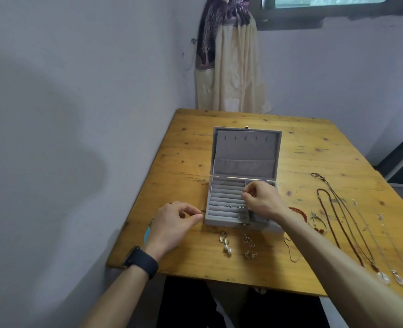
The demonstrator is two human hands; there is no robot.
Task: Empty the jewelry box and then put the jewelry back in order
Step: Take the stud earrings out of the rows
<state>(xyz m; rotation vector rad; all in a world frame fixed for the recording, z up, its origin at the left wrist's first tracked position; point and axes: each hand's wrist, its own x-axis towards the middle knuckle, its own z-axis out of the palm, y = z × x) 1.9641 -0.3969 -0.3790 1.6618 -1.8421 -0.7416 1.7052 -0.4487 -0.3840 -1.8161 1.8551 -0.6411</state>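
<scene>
The grey jewelry box (243,157) stands open in the middle of the wooden table (186,147), its lid upright. A few small earrings (229,206) sit in the ring-roll rows. My right hand (261,200) hovers over the box's right side, thumb and finger pinching something too small to identify. My left hand (174,221) lies just left of the box, fingertips pinching a tiny piece near the box's front left corner. Pearl drop earrings (225,243) and small metal earrings (249,246) lie on the table in front of the box.
Several necklaces (345,223) are laid out on the table's right side, with pendants (385,278) near the front edge. A red bead bracelet (298,211) and a thin chain (290,252) lie by my right forearm. A wall runs along the left; a curtain (231,67) hangs behind.
</scene>
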